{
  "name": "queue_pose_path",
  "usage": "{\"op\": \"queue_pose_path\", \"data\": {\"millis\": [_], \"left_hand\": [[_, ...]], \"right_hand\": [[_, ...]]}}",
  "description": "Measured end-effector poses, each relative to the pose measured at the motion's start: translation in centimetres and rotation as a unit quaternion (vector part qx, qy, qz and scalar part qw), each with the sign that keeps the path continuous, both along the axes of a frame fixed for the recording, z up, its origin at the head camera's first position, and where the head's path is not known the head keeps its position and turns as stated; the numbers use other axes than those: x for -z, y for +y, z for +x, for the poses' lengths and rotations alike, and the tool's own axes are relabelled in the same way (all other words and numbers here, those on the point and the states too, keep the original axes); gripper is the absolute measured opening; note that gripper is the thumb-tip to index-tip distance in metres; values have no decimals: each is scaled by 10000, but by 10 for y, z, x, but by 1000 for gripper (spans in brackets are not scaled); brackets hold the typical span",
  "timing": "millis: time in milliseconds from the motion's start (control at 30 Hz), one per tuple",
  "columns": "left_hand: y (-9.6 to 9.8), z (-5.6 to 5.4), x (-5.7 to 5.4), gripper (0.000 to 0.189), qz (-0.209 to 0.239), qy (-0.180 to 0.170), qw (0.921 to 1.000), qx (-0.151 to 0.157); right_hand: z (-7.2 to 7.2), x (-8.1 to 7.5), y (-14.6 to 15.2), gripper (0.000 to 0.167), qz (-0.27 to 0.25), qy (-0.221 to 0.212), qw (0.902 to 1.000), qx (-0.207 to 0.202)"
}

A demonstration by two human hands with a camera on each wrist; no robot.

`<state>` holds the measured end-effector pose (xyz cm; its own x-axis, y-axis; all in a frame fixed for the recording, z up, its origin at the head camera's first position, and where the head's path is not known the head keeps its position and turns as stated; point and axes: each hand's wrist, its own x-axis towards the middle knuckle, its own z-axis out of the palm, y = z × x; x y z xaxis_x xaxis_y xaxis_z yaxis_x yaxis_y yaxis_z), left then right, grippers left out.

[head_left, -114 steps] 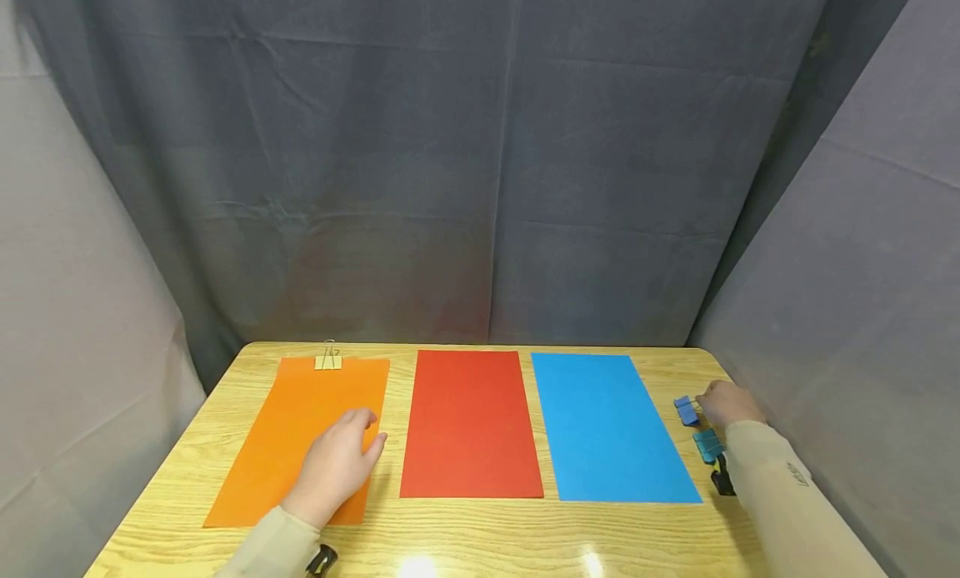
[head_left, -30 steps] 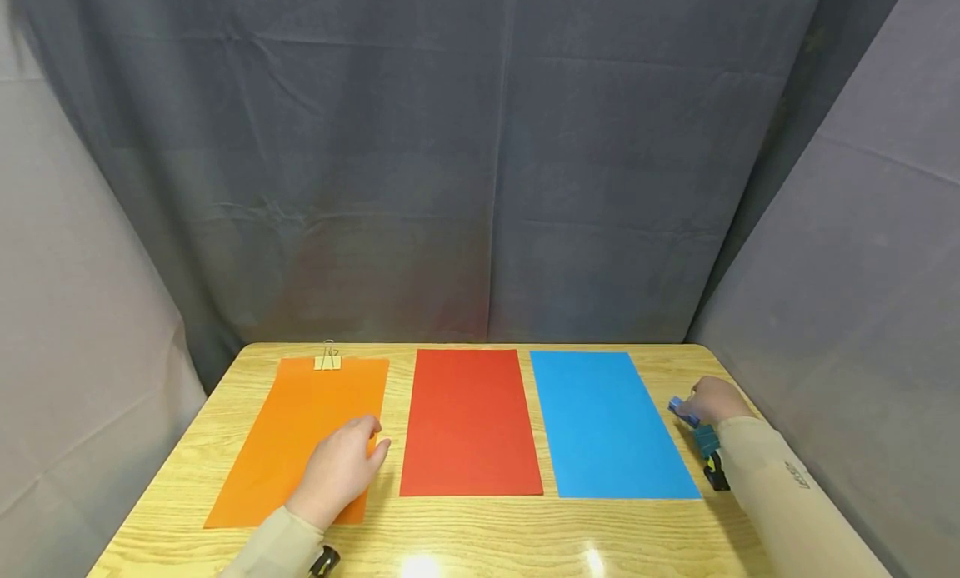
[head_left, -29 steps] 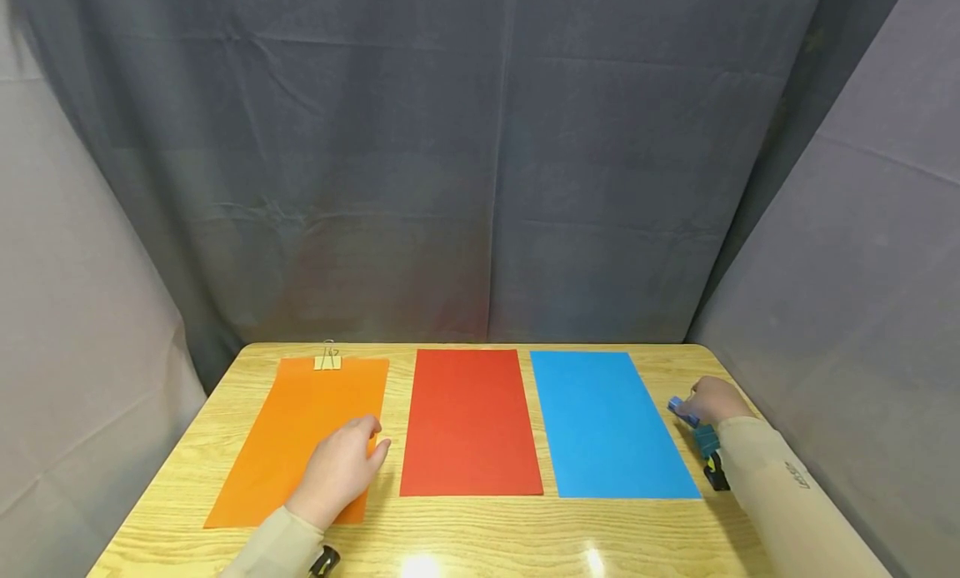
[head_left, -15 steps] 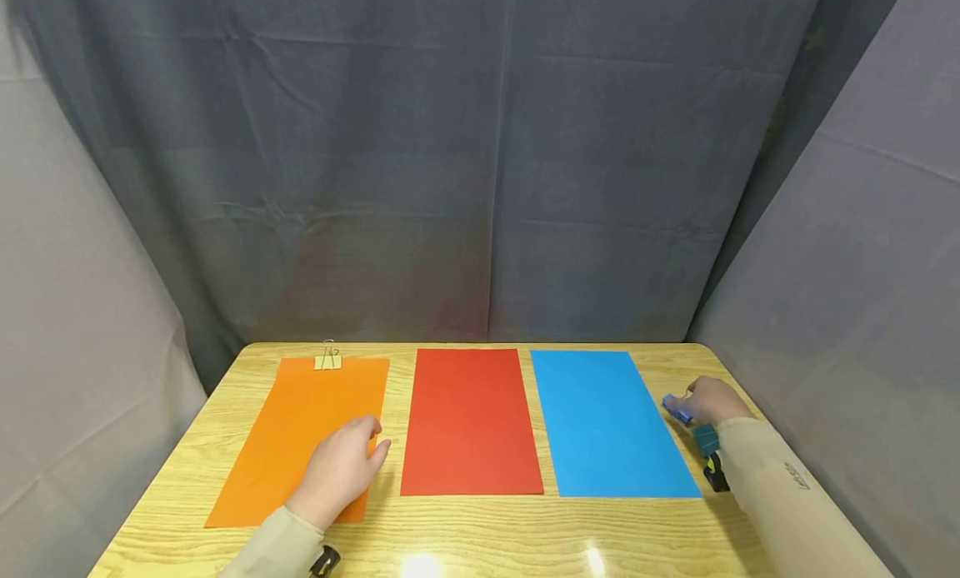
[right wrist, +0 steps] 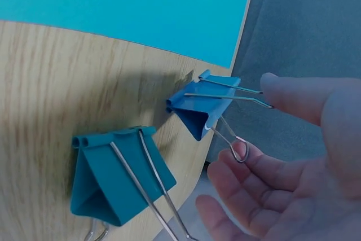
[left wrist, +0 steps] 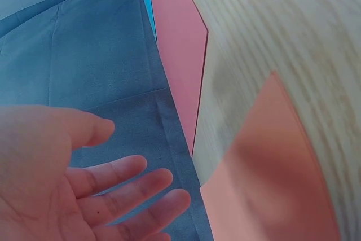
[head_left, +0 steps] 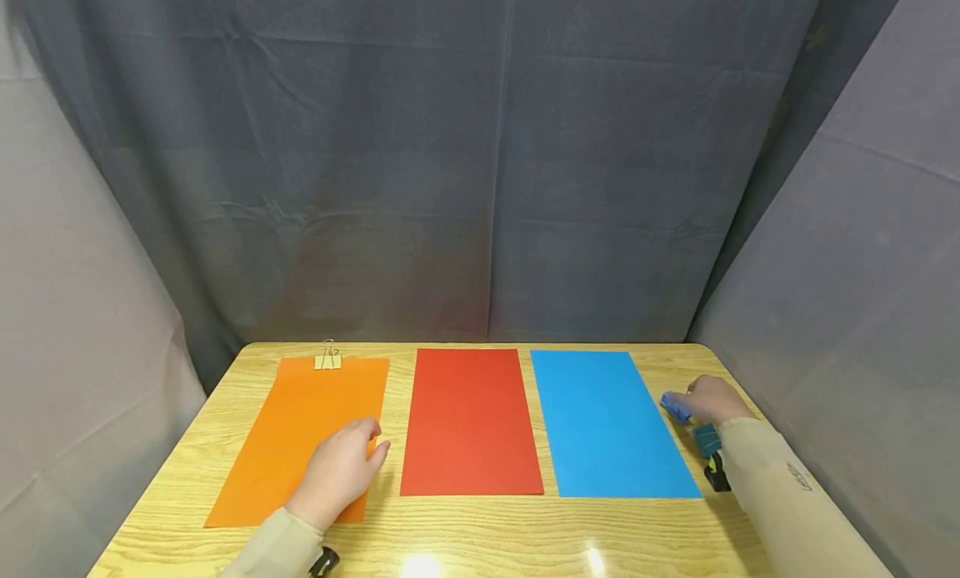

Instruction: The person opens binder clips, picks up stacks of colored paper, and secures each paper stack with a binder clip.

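Observation:
At the table's right side my right hand (head_left: pixel 712 399) pinches a blue binder clip (head_left: pixel 677 406) by its wire handles. In the right wrist view the thumb (right wrist: pixel 282 94) lies on one handle of the blue clip (right wrist: pixel 211 103) and a fingertip touches the other; the clip's body is tilted beside the blue sheet (right wrist: pixel 141 9). A teal binder clip (right wrist: pixel 115 176) stands close by. My left hand (head_left: pixel 341 470) hovers with relaxed fingers over the orange sheet's (head_left: pixel 330 395) near right corner and holds nothing; in the left wrist view the left hand (left wrist: pixel 62 184) shows its spread fingers.
A pale yellow binder clip (head_left: pixel 327 362) sits on the orange sheet's far edge. A red sheet (head_left: pixel 471 428) lies in the middle of the wooden table (head_left: pixel 480 536). Partly behind the right sleeve is a black binder clip (head_left: pixel 717 476). Grey cloth (head_left: pixel 375 186) surrounds the table.
The right hand, at the blue clip's handle earlier, has drawn the clip slightly left toward the blue sheet and turned it. Over the last half second it barely moves. The left hand stays put.

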<state>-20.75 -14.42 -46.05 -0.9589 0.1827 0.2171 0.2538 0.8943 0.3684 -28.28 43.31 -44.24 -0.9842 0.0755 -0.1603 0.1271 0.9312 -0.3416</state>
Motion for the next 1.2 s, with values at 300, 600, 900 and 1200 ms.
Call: {"op": "queue_pose_path", "data": {"millis": [300,600,900,1200], "left_hand": [[2,0,-1,23,10,-23,10000,8],[9,-1,-4,16,-43,-221,9997,25],[17,-3,-7,22,-36,-438,9990,124],[28,-8,0,28,-51,-756,9971,116]], "right_hand": [[2,5,0,63,-44,279,9994,202],[4,10,-5,58,-278,938,9949,264],[11,14,-15,51,-665,1860,9794,421],[23,14,-30,46,-838,2244,9696,510]]}}
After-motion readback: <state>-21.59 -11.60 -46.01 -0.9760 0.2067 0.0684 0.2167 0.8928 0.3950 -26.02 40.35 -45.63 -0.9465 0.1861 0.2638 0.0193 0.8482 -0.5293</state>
